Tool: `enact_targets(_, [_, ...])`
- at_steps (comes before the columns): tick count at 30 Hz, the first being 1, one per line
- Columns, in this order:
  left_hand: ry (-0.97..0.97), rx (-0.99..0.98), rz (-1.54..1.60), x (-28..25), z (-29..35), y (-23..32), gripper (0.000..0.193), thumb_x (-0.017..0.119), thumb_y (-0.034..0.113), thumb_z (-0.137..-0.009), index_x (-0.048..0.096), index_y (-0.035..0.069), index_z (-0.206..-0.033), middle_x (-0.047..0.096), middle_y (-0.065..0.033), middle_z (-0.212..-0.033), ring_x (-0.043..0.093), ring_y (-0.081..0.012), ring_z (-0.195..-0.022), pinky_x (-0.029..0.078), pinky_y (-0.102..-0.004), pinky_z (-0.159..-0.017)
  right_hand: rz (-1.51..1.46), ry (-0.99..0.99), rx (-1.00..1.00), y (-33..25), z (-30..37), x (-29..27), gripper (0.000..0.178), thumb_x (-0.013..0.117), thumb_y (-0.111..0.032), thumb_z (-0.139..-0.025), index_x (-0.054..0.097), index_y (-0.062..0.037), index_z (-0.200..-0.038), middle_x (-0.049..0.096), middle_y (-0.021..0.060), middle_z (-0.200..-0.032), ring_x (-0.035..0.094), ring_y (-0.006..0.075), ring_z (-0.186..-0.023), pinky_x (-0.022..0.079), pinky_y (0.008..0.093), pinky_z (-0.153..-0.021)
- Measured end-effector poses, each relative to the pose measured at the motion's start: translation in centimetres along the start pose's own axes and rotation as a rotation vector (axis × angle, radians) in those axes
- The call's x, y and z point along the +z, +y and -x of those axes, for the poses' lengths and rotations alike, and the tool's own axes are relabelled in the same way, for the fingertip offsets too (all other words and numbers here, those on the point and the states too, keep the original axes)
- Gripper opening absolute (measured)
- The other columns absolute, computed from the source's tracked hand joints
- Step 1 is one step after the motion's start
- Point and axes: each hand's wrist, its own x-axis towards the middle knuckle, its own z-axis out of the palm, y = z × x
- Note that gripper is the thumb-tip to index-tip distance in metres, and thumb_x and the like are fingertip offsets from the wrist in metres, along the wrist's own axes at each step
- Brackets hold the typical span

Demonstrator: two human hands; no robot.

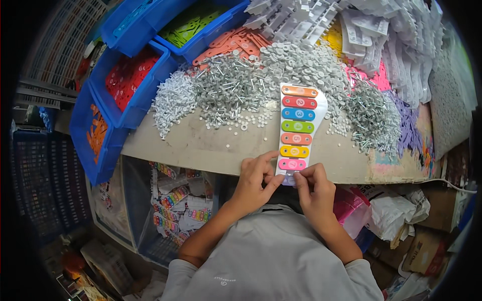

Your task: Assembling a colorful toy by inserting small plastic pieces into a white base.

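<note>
A toy xylophone [310,120] with a white base lies at the table's near edge, its wider rounded end pointing away from me. Coloured bars run down it, from orange at the far end to pink, each with a fastener at both ends. At the near end sits a purple bar [288,179], partly hidden by my fingers. My left hand [257,179] grips the near left side of the base, thumb by the purple bar. With thumb and forefinger closed together, my right hand [316,190] presses at the purple bar's right end; anything small between those fingertips is hidden.
Beyond the xylophone are heaps of metal pins [226,83], white washers [296,62], more pins [371,113] and purple bars [404,128]. White bases [306,20] are piled at the back. Blue bins [131,118] hold coloured bars at left. Below stands a crate [145,246] of packaged xylophones.
</note>
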Motion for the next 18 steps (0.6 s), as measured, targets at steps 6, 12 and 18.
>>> enact_targets(6, [0.005,0.008,-0.022,0.1,-0.2,0.2,0.049,0.071,0.012,-0.092,0.054,0.006,-0.138,0.058,0.0011,-0.077,0.052,-0.0181,-0.080,0.036,-0.0364,-0.091,0.193,-0.006,-0.125,0.1,-0.7,0.6,0.016,0.073,-0.002,-0.092,0.057,0.0004,-0.090,0.066,0.0125,-0.070,0.070,0.0201,-0.061,0.051,0.0297,-0.055])
enact_targets(12, [-0.014,-0.022,-0.018,0.1,-0.3,0.3,0.052,0.071,0.011,-0.091,0.053,0.007,-0.140,0.059,0.0003,-0.078,0.052,-0.0195,-0.086,0.036,-0.0368,-0.094,0.225,-0.054,-0.075,1.1,-0.8,-0.8,0.019,0.075,-0.004,-0.091,0.057,0.0004,-0.086,0.064,0.0117,-0.067,0.065,0.0168,-0.057,0.048,0.0295,-0.053])
enact_targets(18, [0.009,0.011,0.036,0.5,-0.5,0.3,0.051,0.070,0.012,-0.091,0.050,0.005,-0.138,0.052,0.0006,-0.077,0.054,-0.0192,-0.078,0.037,-0.0384,-0.087,0.021,-0.065,0.218,3.4,-0.5,-1.1,0.031,0.078,-0.010,-0.089,0.049,-0.0030,-0.080,0.052,0.0010,-0.061,0.045,0.0044,-0.057,0.037,0.0232,-0.052])
